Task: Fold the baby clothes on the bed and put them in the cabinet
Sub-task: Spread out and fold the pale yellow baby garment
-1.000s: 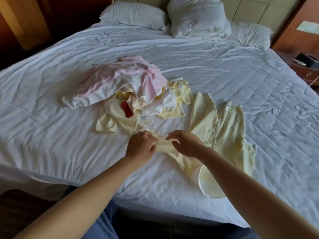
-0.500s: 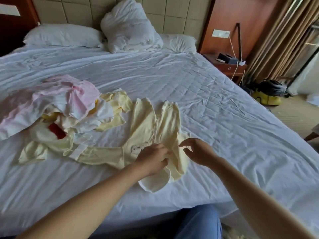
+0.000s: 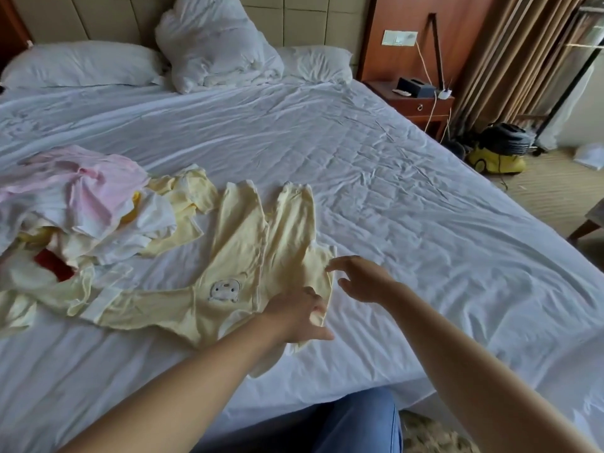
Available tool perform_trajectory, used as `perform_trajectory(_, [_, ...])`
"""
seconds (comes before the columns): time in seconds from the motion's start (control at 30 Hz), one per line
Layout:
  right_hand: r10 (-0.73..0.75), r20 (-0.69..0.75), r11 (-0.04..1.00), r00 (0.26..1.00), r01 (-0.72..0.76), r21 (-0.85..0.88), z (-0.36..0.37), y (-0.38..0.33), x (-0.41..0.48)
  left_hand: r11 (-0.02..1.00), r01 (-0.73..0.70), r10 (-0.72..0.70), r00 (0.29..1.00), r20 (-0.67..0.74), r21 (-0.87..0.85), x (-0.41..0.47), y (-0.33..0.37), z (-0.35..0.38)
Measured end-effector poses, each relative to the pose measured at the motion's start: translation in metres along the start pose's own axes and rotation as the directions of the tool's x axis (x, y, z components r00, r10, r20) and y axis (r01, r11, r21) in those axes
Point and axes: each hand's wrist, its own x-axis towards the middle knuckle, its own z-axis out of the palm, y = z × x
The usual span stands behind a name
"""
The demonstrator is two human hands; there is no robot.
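The yellow romper (image 3: 235, 256) lies flat on the bed (image 3: 392, 191), legs pointing toward the pillows (image 3: 81, 63), one sleeve stretched left. The left hand (image 3: 294, 317) rests on its near edge, grip unclear. The right hand (image 3: 359, 279) hovers beside it, fingers spread.

**A white bed with baby clothes on its near side**

The bed (image 3: 392, 191) is covered by a wrinkled white sheet. At its head lie a flat pillow (image 3: 81, 65) on the left and another pillow (image 3: 318, 62) on the right, with a bunched white quilt (image 3: 212, 44) propped between them. On the near left sits a loose heap of clothes (image 3: 81, 204) in pink, white, yellow and a bit of red. Just beside it, touching its edge, a yellow romper (image 3: 235, 256) lies spread flat, legs pointing toward the pillows, a small bear patch (image 3: 224, 290) on its chest.
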Motion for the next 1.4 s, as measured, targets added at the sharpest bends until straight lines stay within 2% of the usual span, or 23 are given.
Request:
perform_trajectory(0.07, [-0.025,0.029,1.000,0.999,0.025,0.004,0.000,0.002,0.007,1.000,0.015,-0.016,0.999,-0.042,-0.016,0.006,-0.001,0.003])
perform_trajectory(0.2, [-0.072,0.065,0.997,0.995,0.070,0.022,0.009,0.012,0.023,0.997,-0.029,0.038,0.991,-0.132,0.071,0.015,-0.003,0.009])
perform_trajectory(0.27, [-0.082,0.074,0.995,0.994,0.077,0.062,0.020,0.021,0.028,0.998,-0.049,0.057,0.980,-0.191,0.043,0.018,-0.004,0.010])
perform_trajectory(0.37, [-0.096,0.020,0.992,0.995,0.093,0.087,0.030,0.030,0.032,0.995,-0.046,0.022,0.970,-0.242,-0.092,0.016,-0.009,0.009])
perform_trajectory(0.5, [-0.119,-0.068,0.990,0.991,0.124,0.068,0.030,0.031,0.035,0.950,-0.020,-0.053,0.974,-0.222,-0.311,0.008,-0.018,0.009])
perform_trajectory(0.6, [-0.094,-0.162,0.993,0.982,0.103,0.050,0.030,0.024,0.037,0.828,-0.013,-0.124,0.971,-0.206,-0.560,0.006,-0.027,0.008])
perform_trajectory(0.7, [-0.006,-0.301,0.984,0.954,0.060,0.171,0.031,0.014,0.038,0.749,-0.086,-0.110,0.962,-0.251,-0.657,0.003,-0.029,0.005])
perform_trajectory(0.77, [0.090,-0.360,0.944,0.929,0.036,0.328,0.025,0.010,0.033,0.754,-0.116,-0.088,0.958,-0.274,-0.646,0.000,-0.026,0.001])
perform_trajectory(0.83, [0.120,-0.383,0.922,0.916,0.040,0.385,0.017,0.011,0.021,0.779,-0.134,-0.064,0.955,-0.290,-0.612,-0.002,-0.021,0.000])
perform_trajectory(0.97, [0.113,-0.386,0.977,0.916,-0.031,0.212,0.004,0.027,-0.019,0.871,-0.162,0.028,0.959,-0.284,-0.464,-0.003,-0.009,0.005])
perform_trajectory(1.07, [0.123,-0.340,0.992,0.932,-0.110,0.059,0.011,0.041,-0.050,0.917,-0.175,0.100,0.971,-0.216,-0.359,-0.003,0.000,0.013])
perform_trajectory(1.23, [0.245,-0.246,0.969,0.938,-0.247,0.023,0.036,0.049,-0.090,0.972,-0.203,0.194,0.977,-0.091,-0.115,-0.001,0.011,0.025])
perform_trajectory(1.3, [0.314,-0.180,0.949,0.932,-0.308,0.064,0.042,0.046,-0.097,0.973,-0.232,0.232,0.972,-0.017,-0.006,0.000,0.011,0.025])
perform_trajectory(1.4, [0.373,-0.097,0.927,0.923,-0.367,0.073,0.037,0.035,-0.096,0.971,-0.236,0.233,0.971,0.059,0.039,0.000,0.011,0.018])
